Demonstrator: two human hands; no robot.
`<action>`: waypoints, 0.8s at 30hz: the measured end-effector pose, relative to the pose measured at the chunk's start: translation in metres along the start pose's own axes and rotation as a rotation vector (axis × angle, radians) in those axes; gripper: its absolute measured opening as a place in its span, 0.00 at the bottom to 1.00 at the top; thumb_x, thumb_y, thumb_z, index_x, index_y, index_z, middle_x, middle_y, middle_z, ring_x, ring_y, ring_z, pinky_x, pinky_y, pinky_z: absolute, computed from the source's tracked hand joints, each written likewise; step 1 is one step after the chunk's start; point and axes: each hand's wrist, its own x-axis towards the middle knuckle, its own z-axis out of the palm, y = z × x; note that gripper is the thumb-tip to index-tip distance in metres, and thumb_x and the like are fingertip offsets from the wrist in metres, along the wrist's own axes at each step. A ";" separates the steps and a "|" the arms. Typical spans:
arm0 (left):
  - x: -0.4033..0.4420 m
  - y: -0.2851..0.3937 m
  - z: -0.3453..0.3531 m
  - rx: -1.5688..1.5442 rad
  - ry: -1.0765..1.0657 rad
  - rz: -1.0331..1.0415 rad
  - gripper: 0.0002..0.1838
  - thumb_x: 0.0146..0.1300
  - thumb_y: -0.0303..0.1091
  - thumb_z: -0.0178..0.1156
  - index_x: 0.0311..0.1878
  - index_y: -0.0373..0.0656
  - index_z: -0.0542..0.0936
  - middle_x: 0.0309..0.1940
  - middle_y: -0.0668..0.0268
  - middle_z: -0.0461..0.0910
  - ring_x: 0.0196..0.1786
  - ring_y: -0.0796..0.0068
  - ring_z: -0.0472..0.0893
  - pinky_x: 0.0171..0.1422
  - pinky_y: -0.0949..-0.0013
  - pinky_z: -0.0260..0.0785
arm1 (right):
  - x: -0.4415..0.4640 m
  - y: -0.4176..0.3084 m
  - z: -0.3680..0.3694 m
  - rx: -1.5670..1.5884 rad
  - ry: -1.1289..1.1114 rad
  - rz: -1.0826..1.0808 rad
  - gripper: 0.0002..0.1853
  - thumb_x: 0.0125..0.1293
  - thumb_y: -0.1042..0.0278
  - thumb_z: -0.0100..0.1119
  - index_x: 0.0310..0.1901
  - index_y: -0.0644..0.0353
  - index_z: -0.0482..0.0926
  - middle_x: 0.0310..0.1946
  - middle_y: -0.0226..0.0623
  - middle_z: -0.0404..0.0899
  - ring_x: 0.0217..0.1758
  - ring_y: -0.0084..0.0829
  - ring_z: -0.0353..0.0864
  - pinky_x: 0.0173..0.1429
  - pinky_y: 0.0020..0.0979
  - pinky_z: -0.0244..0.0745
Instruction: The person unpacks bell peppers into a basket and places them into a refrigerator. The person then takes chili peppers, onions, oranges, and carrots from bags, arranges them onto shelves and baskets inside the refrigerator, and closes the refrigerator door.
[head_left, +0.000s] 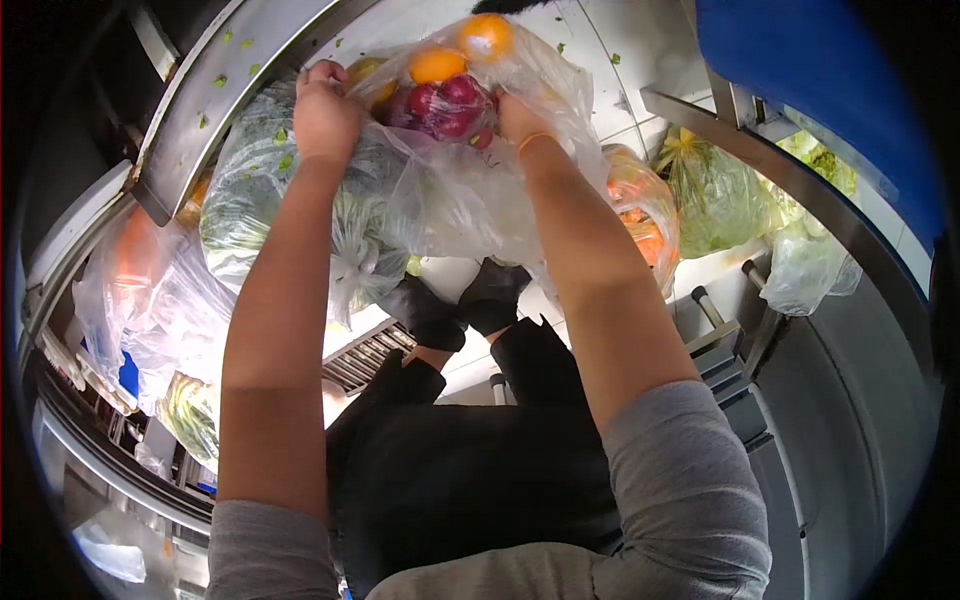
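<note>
A large clear plastic bag (450, 195) hangs between my hands above the floor. My left hand (328, 112) has its fingers curled around the bag's left edge. My right hand (522, 120) reaches in at the bag's right side, with a band at the wrist, next to purple-red round produce (455, 108) bundled in clear wrap. Plastic and produce hide its fingers. Two oranges (438, 66) lie at the far end of the bag, with a yellowish fruit (375, 80) near my left hand.
A bag of dark leafy greens (260, 190) sits at left. Bagged carrots (645, 235) and bagged green vegetables (720, 195) stand on the right. Metal rails (790, 170) border both sides. A floor drain grate (368, 355) lies near my feet, and a step ladder (735, 350) stands right.
</note>
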 end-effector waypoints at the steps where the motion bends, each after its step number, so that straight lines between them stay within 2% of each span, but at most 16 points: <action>1: -0.001 0.000 -0.001 0.062 0.081 0.136 0.14 0.48 0.26 0.63 0.40 0.45 0.78 0.42 0.56 0.79 0.45 0.51 0.78 0.51 0.55 0.71 | 0.003 0.009 0.000 -0.043 0.035 -0.049 0.14 0.65 0.68 0.47 0.50 0.58 0.77 0.49 0.51 0.77 0.57 0.49 0.74 0.60 0.44 0.69; 2: -0.002 0.015 -0.005 0.121 -0.015 0.280 0.16 0.44 0.29 0.66 0.41 0.47 0.80 0.47 0.58 0.77 0.49 0.53 0.75 0.54 0.57 0.69 | -0.013 -0.008 -0.021 -0.120 0.068 -0.079 0.14 0.66 0.66 0.47 0.49 0.59 0.77 0.48 0.51 0.78 0.56 0.48 0.75 0.58 0.46 0.69; 4: -0.015 0.043 0.005 -0.021 -0.364 0.486 0.22 0.45 0.30 0.68 0.47 0.50 0.79 0.52 0.59 0.74 0.57 0.52 0.73 0.60 0.56 0.66 | -0.022 -0.024 -0.020 0.002 0.138 -0.214 0.14 0.65 0.66 0.48 0.48 0.59 0.78 0.47 0.51 0.78 0.55 0.48 0.75 0.57 0.45 0.70; 6: -0.028 0.055 0.039 0.047 -0.301 0.335 0.26 0.48 0.37 0.69 0.53 0.51 0.76 0.55 0.60 0.72 0.59 0.54 0.71 0.61 0.55 0.65 | -0.016 -0.026 -0.023 0.092 0.015 -0.209 0.15 0.65 0.64 0.48 0.49 0.59 0.77 0.48 0.51 0.78 0.55 0.49 0.76 0.57 0.45 0.69; 7: -0.036 0.057 0.052 0.079 -0.279 0.261 0.28 0.49 0.41 0.69 0.56 0.51 0.75 0.56 0.60 0.71 0.60 0.54 0.71 0.61 0.54 0.64 | -0.013 -0.022 -0.030 0.118 -0.143 -0.127 0.16 0.65 0.63 0.47 0.51 0.58 0.76 0.49 0.51 0.78 0.54 0.50 0.76 0.57 0.45 0.69; 8: -0.033 0.064 0.048 0.171 -0.401 0.208 0.30 0.51 0.44 0.68 0.58 0.51 0.73 0.57 0.60 0.71 0.61 0.55 0.70 0.62 0.52 0.63 | -0.008 -0.020 -0.033 0.142 -0.300 -0.046 0.17 0.65 0.61 0.46 0.52 0.58 0.75 0.49 0.51 0.78 0.54 0.51 0.76 0.58 0.45 0.68; 10: -0.016 0.077 0.035 0.357 -0.630 0.098 0.34 0.53 0.49 0.66 0.61 0.50 0.69 0.59 0.61 0.69 0.63 0.55 0.68 0.65 0.49 0.60 | 0.002 0.004 -0.010 -0.172 -0.128 -0.192 0.15 0.62 0.66 0.48 0.49 0.57 0.76 0.46 0.50 0.80 0.51 0.51 0.78 0.55 0.45 0.70; 11: -0.016 0.080 0.036 0.413 -0.676 0.125 0.34 0.53 0.49 0.66 0.62 0.50 0.68 0.59 0.61 0.69 0.64 0.55 0.67 0.66 0.48 0.59 | 0.003 0.013 -0.002 -0.328 -0.042 -0.261 0.14 0.61 0.68 0.49 0.48 0.56 0.76 0.44 0.50 0.80 0.50 0.51 0.78 0.54 0.46 0.71; 13: -0.013 0.085 0.038 0.528 -0.762 0.177 0.35 0.52 0.48 0.65 0.62 0.50 0.67 0.60 0.60 0.68 0.66 0.56 0.66 0.67 0.46 0.56 | -0.022 -0.010 -0.023 -0.255 -0.133 -0.161 0.15 0.59 0.71 0.50 0.48 0.56 0.75 0.41 0.51 0.81 0.48 0.51 0.79 0.52 0.46 0.72; 14: -0.021 0.087 0.044 0.559 -0.712 0.276 0.33 0.53 0.46 0.65 0.62 0.50 0.67 0.60 0.60 0.68 0.66 0.56 0.65 0.68 0.46 0.55 | -0.036 -0.023 -0.031 -0.216 -0.176 -0.113 0.15 0.58 0.73 0.50 0.48 0.56 0.75 0.39 0.52 0.81 0.46 0.51 0.80 0.50 0.46 0.73; 16: -0.045 0.088 0.062 0.615 -0.604 0.476 0.31 0.53 0.41 0.63 0.62 0.51 0.68 0.60 0.60 0.67 0.67 0.56 0.64 0.69 0.46 0.54 | -0.049 -0.027 -0.034 0.004 -0.053 -0.109 0.18 0.57 0.74 0.51 0.50 0.54 0.75 0.40 0.53 0.80 0.47 0.50 0.80 0.51 0.45 0.74; 19: -0.057 0.085 0.061 0.458 -0.605 0.411 0.22 0.62 0.35 0.52 0.61 0.48 0.68 0.57 0.57 0.70 0.64 0.55 0.67 0.67 0.43 0.56 | -0.066 -0.029 -0.040 0.237 0.101 -0.104 0.21 0.55 0.74 0.55 0.53 0.53 0.74 0.43 0.54 0.79 0.48 0.51 0.79 0.51 0.43 0.75; 21: -0.042 0.077 0.041 0.514 -0.623 0.306 0.22 0.61 0.34 0.53 0.60 0.46 0.69 0.57 0.55 0.70 0.63 0.56 0.68 0.65 0.47 0.62 | -0.080 -0.038 -0.048 0.306 0.164 -0.136 0.23 0.53 0.73 0.59 0.54 0.54 0.73 0.44 0.53 0.79 0.48 0.51 0.79 0.52 0.42 0.75; 23: -0.006 0.055 0.014 0.628 -0.816 0.136 0.25 0.57 0.31 0.55 0.61 0.45 0.69 0.57 0.56 0.69 0.62 0.57 0.69 0.60 0.55 0.68 | -0.091 -0.073 -0.068 0.330 0.207 -0.198 0.26 0.51 0.70 0.64 0.54 0.55 0.73 0.46 0.51 0.78 0.49 0.51 0.79 0.52 0.42 0.75; 24: 0.002 0.045 -0.004 0.597 -0.674 0.146 0.29 0.54 0.26 0.55 0.63 0.44 0.68 0.59 0.56 0.68 0.62 0.55 0.70 0.60 0.56 0.69 | -0.090 -0.081 -0.069 0.246 0.143 -0.209 0.28 0.49 0.68 0.66 0.55 0.55 0.72 0.45 0.49 0.79 0.49 0.49 0.79 0.52 0.41 0.75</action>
